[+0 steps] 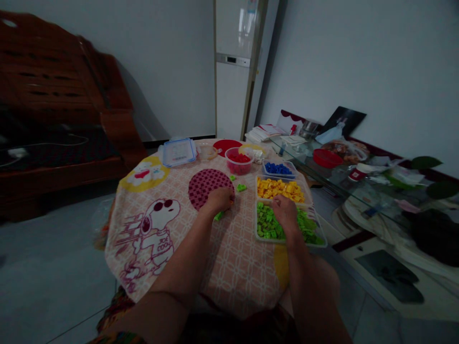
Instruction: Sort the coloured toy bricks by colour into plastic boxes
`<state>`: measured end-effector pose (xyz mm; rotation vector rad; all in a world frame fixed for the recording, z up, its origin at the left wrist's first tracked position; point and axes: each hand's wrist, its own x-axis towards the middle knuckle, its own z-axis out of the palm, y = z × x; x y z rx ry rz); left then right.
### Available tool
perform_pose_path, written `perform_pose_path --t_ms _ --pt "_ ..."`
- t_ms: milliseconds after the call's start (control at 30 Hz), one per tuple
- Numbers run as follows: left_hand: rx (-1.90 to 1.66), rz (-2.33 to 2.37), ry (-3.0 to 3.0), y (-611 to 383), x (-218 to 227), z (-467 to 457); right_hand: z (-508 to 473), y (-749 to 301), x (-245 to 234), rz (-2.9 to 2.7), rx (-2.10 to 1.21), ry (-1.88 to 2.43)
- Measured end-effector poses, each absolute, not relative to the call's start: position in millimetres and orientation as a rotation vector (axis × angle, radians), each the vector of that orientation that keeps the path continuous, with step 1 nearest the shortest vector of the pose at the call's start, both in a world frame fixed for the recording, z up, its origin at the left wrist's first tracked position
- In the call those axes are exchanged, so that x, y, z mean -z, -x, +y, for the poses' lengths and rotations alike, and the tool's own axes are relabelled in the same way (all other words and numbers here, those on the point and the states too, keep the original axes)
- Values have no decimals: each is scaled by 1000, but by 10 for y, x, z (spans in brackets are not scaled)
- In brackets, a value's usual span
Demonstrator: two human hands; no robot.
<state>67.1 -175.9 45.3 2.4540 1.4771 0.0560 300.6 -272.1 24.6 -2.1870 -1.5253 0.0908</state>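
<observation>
A: Spotted the left hand where?

B: Saw it over the right edge of the round maroon mat, with fingers curled well in. Noticed a green piece just below it; could not tell held from lying loose.

A: And found the right hand where?

B: Found it over the see-through container of green pieces, at the border with the yellow pieces. Saw thumb and fingers drawn close together, nearly meeting. Could not tell of anything between them.

A: Saw anything loose nearby?

B: Counted two bright green bits on the patterned cloth, just beyond the left hand.

A: And farther back?

B: Made out red pieces in a round tub, blue pieces behind the yellow ones, and a blue-edged lid near the far left rim.
</observation>
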Motion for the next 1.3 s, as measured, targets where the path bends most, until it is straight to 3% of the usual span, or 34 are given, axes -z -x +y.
perform_pose_path --t_ms 333,767,867,1100,1300 --pt "-570 1345 -2265 -790 -272 -1659 -2722 -2994 -242 -1557 -75 2208" --pt "-1007 762 -1931 -1445 -138 -1704 -2744 -2960 -283 -1581 -77 2237" --pt "-1058 840 -2015 -1399 -89 -1641 -2741 -2971 -265 -1586 -61 2223" --pt "-964 1450 -2205 -1224 -19 -1302 -2734 -2990 -231 -1600 -30 2201" --pt "-600 1578 -2307 -1279 -71 -1108 -2738 -2968 -262 -1592 -49 2209"
